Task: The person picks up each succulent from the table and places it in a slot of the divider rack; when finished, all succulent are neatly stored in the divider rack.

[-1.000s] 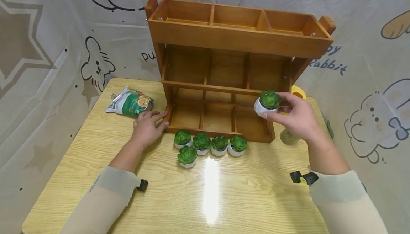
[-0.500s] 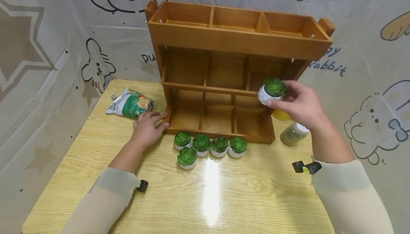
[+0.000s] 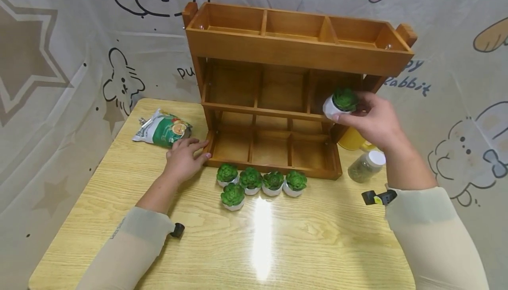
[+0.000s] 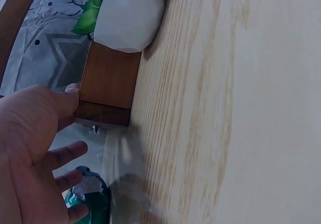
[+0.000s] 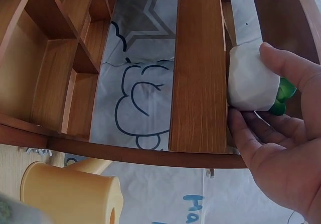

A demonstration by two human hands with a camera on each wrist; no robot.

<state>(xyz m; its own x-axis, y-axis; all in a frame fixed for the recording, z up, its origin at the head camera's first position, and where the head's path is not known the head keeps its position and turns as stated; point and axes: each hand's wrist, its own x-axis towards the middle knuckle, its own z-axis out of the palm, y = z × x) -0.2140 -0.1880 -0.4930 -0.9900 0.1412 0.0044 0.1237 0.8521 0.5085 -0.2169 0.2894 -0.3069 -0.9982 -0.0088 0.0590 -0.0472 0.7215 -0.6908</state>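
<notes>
In the head view, my right hand holds a small potted succulent by its white faceted pot, thumb in front. The plant is at the right compartment of the middle tier of a wooden three-tier shelf. In the right wrist view, the white pot sits just over that tier's front board; the fingertips behind it are partly hidden. My left hand touches the shelf's lower left corner with thumb and index finger, its other fingers spread. Several more potted succulents stand before the shelf.
A green and white bag lies left of the shelf. To its right stand a white-lidded jar and a yellow watering can, partly behind the shelf. A patterned cloth hangs behind the wooden table.
My right hand has raised the potted succulent from beside the bottom tier to the middle tier's right compartment, moving slightly right and away. The left hand has stayed at the corner.
</notes>
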